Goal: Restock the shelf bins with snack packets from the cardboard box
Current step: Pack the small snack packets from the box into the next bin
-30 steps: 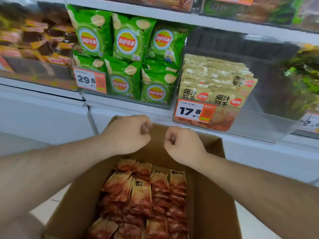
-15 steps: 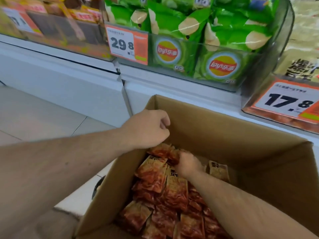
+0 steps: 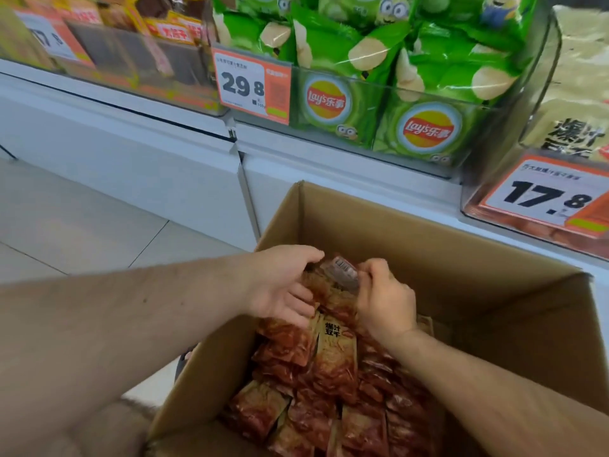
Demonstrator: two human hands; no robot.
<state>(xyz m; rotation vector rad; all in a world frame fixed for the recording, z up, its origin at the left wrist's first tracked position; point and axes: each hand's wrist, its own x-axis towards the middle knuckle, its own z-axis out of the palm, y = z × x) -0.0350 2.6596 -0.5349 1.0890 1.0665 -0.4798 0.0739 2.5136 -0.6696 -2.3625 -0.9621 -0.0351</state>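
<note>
Snack packets (image 3: pixel 333 354) – dozens in cardboard box (image 3: pixel 428 245) – both hands gripping bunch.

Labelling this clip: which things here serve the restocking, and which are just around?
Job:
box
red packets
17.8 bin
left hand
right hand

Around:
chips
29.8 tag
yellow packs
floor

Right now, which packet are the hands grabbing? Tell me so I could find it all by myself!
Find the big cardboard box on the floor below the green Lay's chip bags. At its far end, the left hand and right hand meet over the red snack packets. The raised packet between them tilts up above the pile, showing a pale barcode panel, unlike its flat red neighbours.
</note>
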